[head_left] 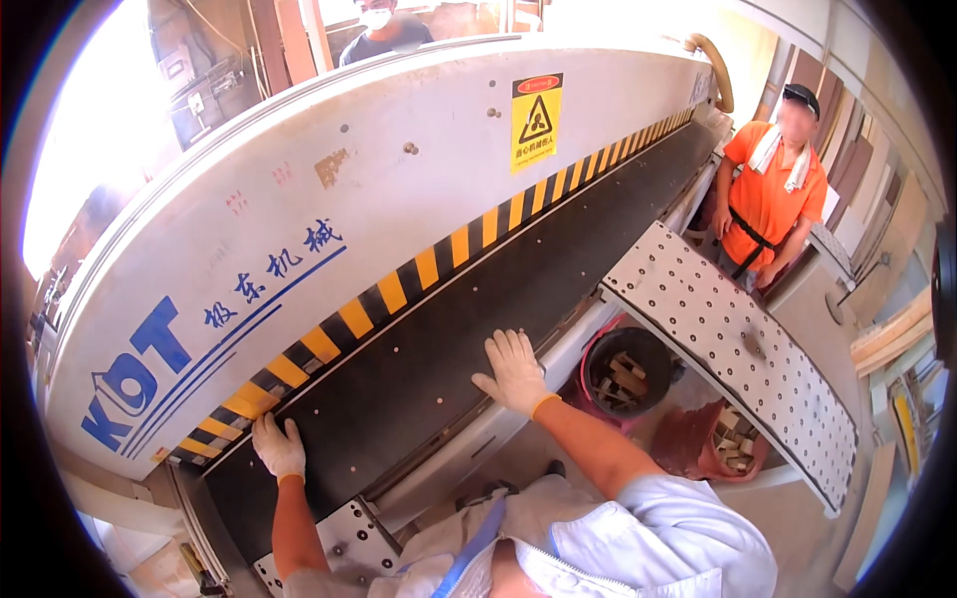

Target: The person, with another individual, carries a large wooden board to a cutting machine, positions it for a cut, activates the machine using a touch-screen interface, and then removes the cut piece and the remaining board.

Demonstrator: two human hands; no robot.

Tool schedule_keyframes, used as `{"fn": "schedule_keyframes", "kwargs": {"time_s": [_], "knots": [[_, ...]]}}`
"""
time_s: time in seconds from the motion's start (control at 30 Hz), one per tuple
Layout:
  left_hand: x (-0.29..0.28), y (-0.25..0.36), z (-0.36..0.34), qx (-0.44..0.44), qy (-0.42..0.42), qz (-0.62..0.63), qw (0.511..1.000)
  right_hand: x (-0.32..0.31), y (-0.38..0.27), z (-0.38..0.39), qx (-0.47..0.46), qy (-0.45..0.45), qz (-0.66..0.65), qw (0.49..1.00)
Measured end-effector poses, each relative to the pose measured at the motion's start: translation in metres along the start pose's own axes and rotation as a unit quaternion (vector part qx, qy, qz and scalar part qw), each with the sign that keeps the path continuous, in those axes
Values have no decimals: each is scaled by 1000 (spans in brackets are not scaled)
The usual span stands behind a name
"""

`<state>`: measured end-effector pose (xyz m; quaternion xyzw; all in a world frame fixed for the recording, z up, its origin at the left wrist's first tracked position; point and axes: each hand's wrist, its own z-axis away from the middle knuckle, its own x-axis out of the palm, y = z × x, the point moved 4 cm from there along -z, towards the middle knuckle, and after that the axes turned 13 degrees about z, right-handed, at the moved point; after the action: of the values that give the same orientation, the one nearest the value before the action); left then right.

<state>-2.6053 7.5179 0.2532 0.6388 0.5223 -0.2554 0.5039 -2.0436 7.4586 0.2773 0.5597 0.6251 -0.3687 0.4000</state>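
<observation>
My left hand (278, 450), in a pale work glove, rests at the near-left end of the long black machine bed (399, 389). Its fingertips reach the yellow-and-black striped strip (321, 345) along the lower edge of the white machine beam (299, 199). Farther right, my right hand (514, 373), gloved alike, lies palm down at the bed's front edge, fingers stretched out and thumb apart. Neither hand holds anything that I can see.
A perforated white side table (733, 344) juts out at right; a smaller perforated plate (349, 548) lies by my left forearm. Below stand a black bucket (595, 364) and a red sack (688, 439), both holding wood offcuts. A person in orange (773, 199) stands at right, another (384, 40) behind the beam.
</observation>
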Motion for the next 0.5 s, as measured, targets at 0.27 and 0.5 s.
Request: {"fn": "schedule_keyframes", "kwargs": {"time_s": [0.27, 0.5], "knots": [[-2, -2, -4, 56, 46, 12, 997, 2, 0, -7, -8, 8, 0, 1000], [-10, 16, -12, 41, 28, 22, 999, -2, -4, -19, 1, -39, 19, 999]]}}
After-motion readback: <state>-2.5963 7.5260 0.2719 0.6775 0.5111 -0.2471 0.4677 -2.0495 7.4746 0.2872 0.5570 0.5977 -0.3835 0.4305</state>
